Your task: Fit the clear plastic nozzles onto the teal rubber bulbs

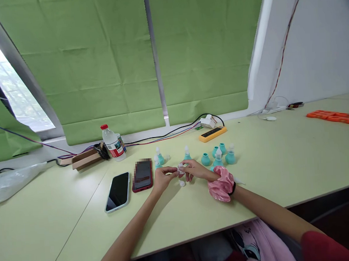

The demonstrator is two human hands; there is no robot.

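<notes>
Over the table's middle, my left hand [163, 178] and my right hand [196, 169] meet fingertip to fingertip. Both pinch a small translucent white plastic piece [180, 168], partly hidden by the fingers. Below it a small white cap [182, 183] lies on the table. Just behind my hands stands a teal rubber bulb with a clear tip [187, 153]. Similar tipped bulbs, one of them a teal bulb [160, 159], are behind my left hand. To the right are several more, among them an open-necked teal bulb [205, 159] and a tipped teal bulb [230, 156].
Left of my hands lie a red-cased phone [142, 175] and a light-cased phone [117, 192]. Behind them stand a plastic bottle [113, 143] and a cardboard box [86, 159]. A yellow-and-black device [212, 134] and cables are at the back. An orange plastic frame [333, 116] lies far right.
</notes>
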